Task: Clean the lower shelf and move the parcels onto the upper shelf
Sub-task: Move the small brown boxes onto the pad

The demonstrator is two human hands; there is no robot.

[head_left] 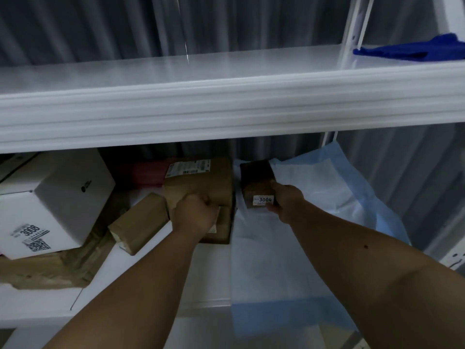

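Note:
On the lower shelf (161,280) my right hand (285,201) grips a small dark brown box (256,181) labelled 3004, held just above a blue-and-white sheet (266,260). To its left, my left hand (193,214) is closed on the front edge of a flat brown parcel (201,182) with a printed label. A small brown parcel (139,224) lies tilted beside that hand. Further left stands a white box (57,197) marked 3008, resting on a flat brown padded parcel (47,270). The white upper shelf (176,69) above is bare in the middle.
A dark blue cloth (415,50) lies on the upper shelf at the far right, beside a white upright post (352,28). A reddish parcel (146,175) sits at the back of the lower shelf. Grey corrugated wall runs behind both shelves.

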